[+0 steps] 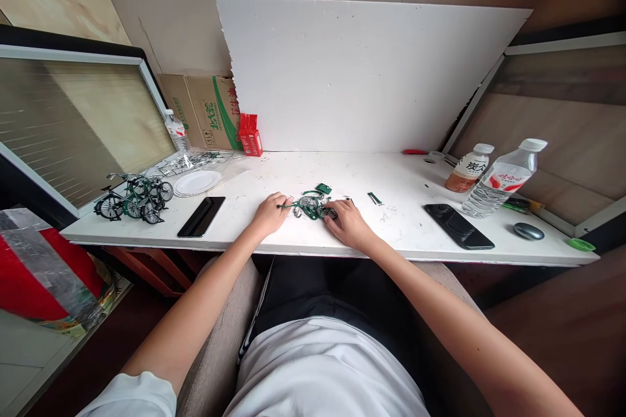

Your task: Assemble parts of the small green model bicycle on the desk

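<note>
A small green model bicycle (309,206) with dark wheels lies on its side between my hands on the white table. My left hand (270,214) is closed, with thumb and forefinger at its left end, where a thin green bar sticks out. Curled over the dark wheel at the other end, my right hand (348,224) is closed on the bicycle. Its fingertips partly hide that wheel. Just behind lies a small flat green piece (323,189). A pair of thin dark green strips (375,199) lies right of my right hand.
Several assembled model bicycles (134,199) stand at the left, near white plates (197,182) and a phone (201,216). Another phone (458,227), two bottles (506,179) (469,168) and a grey oval object (528,231) are at the right. A white board (362,71) leans behind.
</note>
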Available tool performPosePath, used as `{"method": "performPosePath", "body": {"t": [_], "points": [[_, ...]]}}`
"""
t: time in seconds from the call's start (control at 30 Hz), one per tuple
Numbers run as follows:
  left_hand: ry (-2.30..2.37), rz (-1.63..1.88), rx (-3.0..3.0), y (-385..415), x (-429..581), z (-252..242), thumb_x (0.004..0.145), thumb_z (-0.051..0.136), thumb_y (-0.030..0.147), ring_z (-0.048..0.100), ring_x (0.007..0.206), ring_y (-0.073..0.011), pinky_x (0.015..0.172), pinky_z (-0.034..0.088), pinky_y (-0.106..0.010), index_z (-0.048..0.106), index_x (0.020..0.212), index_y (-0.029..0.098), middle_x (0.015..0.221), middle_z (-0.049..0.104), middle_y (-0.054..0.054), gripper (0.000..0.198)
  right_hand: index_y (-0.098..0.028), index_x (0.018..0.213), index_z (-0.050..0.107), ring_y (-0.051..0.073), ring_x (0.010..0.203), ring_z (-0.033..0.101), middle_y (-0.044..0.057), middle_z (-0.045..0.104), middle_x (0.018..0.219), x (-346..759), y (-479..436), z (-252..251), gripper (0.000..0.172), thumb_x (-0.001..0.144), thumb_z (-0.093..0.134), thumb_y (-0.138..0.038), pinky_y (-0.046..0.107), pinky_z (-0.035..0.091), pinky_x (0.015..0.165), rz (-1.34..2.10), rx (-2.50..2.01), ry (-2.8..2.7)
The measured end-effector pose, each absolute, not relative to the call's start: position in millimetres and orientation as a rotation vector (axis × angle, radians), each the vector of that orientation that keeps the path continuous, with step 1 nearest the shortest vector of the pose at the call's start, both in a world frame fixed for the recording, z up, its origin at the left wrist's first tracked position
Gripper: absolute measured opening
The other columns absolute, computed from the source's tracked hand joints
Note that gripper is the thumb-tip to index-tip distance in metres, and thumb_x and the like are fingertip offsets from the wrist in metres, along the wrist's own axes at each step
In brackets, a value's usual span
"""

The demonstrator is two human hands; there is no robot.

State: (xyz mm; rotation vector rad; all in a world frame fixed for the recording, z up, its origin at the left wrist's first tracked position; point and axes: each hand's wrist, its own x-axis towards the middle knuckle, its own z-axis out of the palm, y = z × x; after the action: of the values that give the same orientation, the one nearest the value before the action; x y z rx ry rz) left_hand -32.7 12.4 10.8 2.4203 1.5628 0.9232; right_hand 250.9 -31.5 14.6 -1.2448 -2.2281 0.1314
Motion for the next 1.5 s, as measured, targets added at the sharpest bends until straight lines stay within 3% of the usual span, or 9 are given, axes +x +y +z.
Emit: {"method": "performPosePath", "body": {"t": [0.27, 0.57, 0.73, 0.9, 1.0, 1.1, 1.23, 1.33, 1.5], "points": [[1.523, 0.929, 2.420, 16.1, -34.4, 6.1, 0.113, 0.043, 0.037, 0.063, 0.096, -0.0230, 0.090, 0.051, -0.034, 0.068, 0.088, 0.023, 0.099, 0.067, -0.007, 0.037, -0.022, 0.137, 0.065, 0.039, 0.136, 0.055, 0.015, 0.070, 0.140, 252.4, -23.8, 10.7, 0.038, 0.109, 0.048, -0.042, 0.057, 0.050, 0.112, 0.095, -1.271, -2.119], [1.534, 0.872, 2.448, 18.4, -34.9, 4.8, 0.112, 0.043, 0.037, 0.065, 0.102, -0.0248, 0.094, 0.052, -0.035, 0.071, 0.092, 0.022, 0.098, 0.070, -0.008, 0.038, -0.025, 0.137, 0.075, 0.041, 0.128, 0.058, 0.013, 0.078, 0.121, 254.8, 43.5, 16.3, 0.041, 0.103, 0.053, -0.029, 0.054, 0.051, 0.103, 0.076, -1.467, -2.134], [1.534, 0.872, 2.437, 18.6, -34.0, 5.3, 0.112, 0.044, 0.036, 0.067, 0.104, -0.0255, 0.095, 0.052, -0.035, 0.072, 0.091, 0.022, 0.098, 0.072, -0.008, 0.038, -0.026, 0.114, 0.085, 0.041, 0.119, 0.061, 0.015, 0.079, 0.113, 241.3, 67.3, 16.4, 0.029, 0.098, 0.061, -0.028, 0.053, 0.054, 0.093, 0.035, -1.553, -2.175], [1.517, 0.890, 2.456, 17.5, -32.6, 5.8, 0.113, 0.045, 0.035, 0.068, 0.108, -0.0260, 0.097, 0.052, -0.036, 0.074, 0.098, 0.020, 0.102, 0.075, -0.010, 0.036, -0.026, 0.096, 0.085, 0.040, 0.113, 0.061, 0.012, 0.080, 0.096, 235.5, 75.5, 18.8, 0.015, 0.095, 0.070, -0.028, 0.050, 0.054, 0.091, 0.065, -1.584, -2.164], [1.503, 0.901, 2.446, 16.5, -32.4, 5.4, 0.113, 0.045, 0.035, 0.069, 0.110, -0.0259, 0.098, 0.052, -0.036, 0.075, 0.101, 0.020, 0.103, 0.076, -0.010, 0.035, -0.025, 0.092, 0.083, 0.038, 0.115, 0.062, 0.011, 0.080, 0.094, 233.2, 75.8, 22.2, 0.011, 0.095, 0.073, -0.024, 0.046, 0.053, 0.092, 0.102, -1.633, -2.114], [1.485, 0.914, 2.418, 17.4, -33.2, 4.6, 0.112, 0.045, 0.034, 0.069, 0.111, -0.0268, 0.098, 0.052, -0.036, 0.076, 0.102, 0.019, 0.108, 0.077, -0.010, 0.036, -0.023, 0.100, 0.083, 0.037, 0.119, 0.063, 0.011, 0.081, 0.098, 233.8, 73.9, 25.6, 0.011, 0.095, 0.073, -0.019, 0.045, 0.052, 0.094, 0.136, -1.657, -2.077], [1.383, 0.901, 2.394, 21.1, -35.2, 4.8, 0.110, 0.043, 0.029, 0.069, 0.111, -0.0264, 0.101, 0.051, -0.038, 0.077, 0.103, 0.022, 0.108, 0.079, -0.008, 0.035, -0.022, 0.111, 0.081, 0.036, 0.120, 0.067, 0.011, 0.082, 0.105, 243.2, 69.5, 28.5, 0.016, 0.098, 0.071, -0.021, 0.046, 0.054, 0.097, 0.195, -1.491, -1.945], [1.421, 0.925, 2.360, 21.2, -34.5, 6.3, 0.109, 0.041, 0.028, 0.067, 0.104, -0.0270, 0.101, 0.051, -0.040, 0.076, 0.096, 0.022, 0.097, 0.078, -0.008, 0.038, -0.021, 0.109, 0.080, 0.030, 0.104, 0.074, 0.011, 0.081, 0.114, 251.3, 62.3, 28.4, 0.014, 0.100, 0.072, -0.029, 0.045, 0.058, 0.094, 0.343, -1.220, -1.855], [1.405, 1.038, 2.210, 14.4, -21.3, 13.6, 0.102, 0.047, 0.029, 0.064, 0.102, -0.0269, 0.101, 0.050, -0.040, 0.071, 0.089, 0.022, 0.095, 0.077, -0.008, 0.028, -0.024, 0.111, 0.083, 0.027, 0.094, 0.073, 0.011, 0.078, 0.105, 247.3, 36.3, 24.6, 0.027, 0.106, 0.065, -0.044, 0.045, 0.059, 0.086, 0.371, -0.919, -1.834]]}}
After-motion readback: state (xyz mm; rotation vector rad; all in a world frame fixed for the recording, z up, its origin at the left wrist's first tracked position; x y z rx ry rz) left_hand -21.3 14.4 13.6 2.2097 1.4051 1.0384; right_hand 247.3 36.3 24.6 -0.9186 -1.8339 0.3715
